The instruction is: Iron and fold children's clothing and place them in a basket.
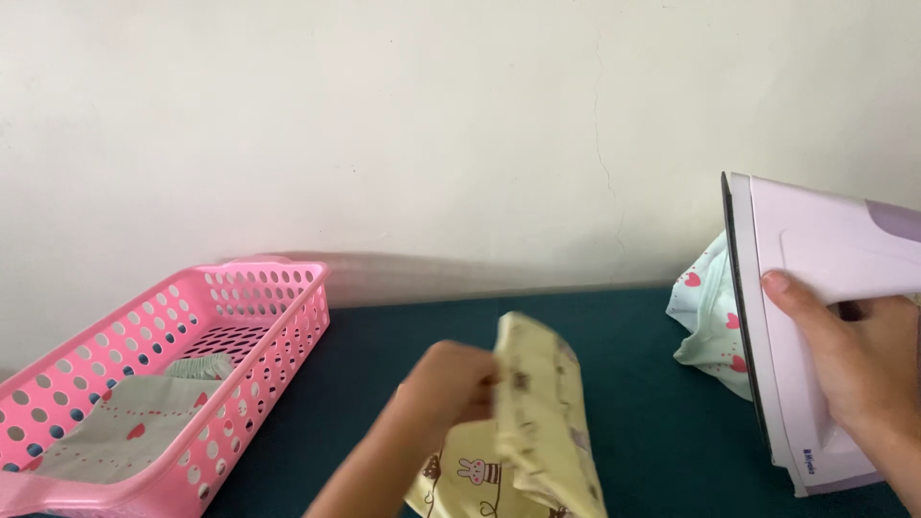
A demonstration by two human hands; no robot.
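Observation:
My left hand (451, 384) grips the top edge of a pale yellow cloth (542, 422) printed with small rabbits and lifts it off the dark green surface (633, 422). My right hand (849, 360) holds a white and lilac clothes iron (806, 288) by its handle, tipped up with the soleplate facing left. The iron stands at the right edge of the view, apart from the yellow cloth.
A pink perforated plastic basket (278, 317) sits at the left with a folded pale green cloth (134, 422) with red hearts inside. A crumpled mint cloth with red hearts (705, 326) lies behind the iron. A white wall runs along the back.

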